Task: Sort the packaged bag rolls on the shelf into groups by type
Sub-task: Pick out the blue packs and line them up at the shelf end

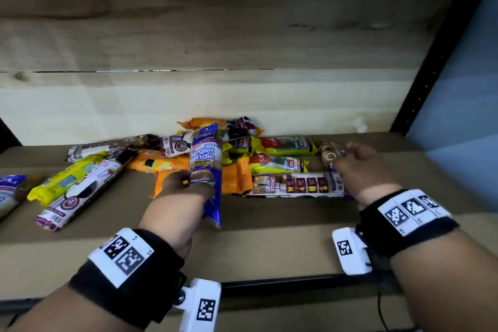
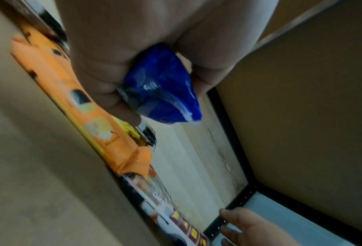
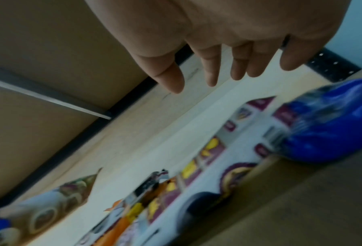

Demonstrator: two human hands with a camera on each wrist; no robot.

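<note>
A: Shelf's [image 1: 269,248] left end?
B: Yellow pack [image 1: 63,180] and white-purple packs [image 1: 80,194] lie side by side, likely groups begun.
A: Centre?
B: Left hand [image 1: 186,191], fingers curled round the blue singlet-handle roll [image 1: 206,159], holds it tilted up off the mixed heap, probably to carry it to its kind.
A: Right end?
B: Right hand [image 1: 361,167], fingers spread and relaxed, hovers over the clear pack [image 1: 330,153] behind the drawstring pack [image 1: 296,183], near the front edge; it holds nothing.

Bag rolls [image 1: 277,164] on shelf [image 1: 269,245]
</note>
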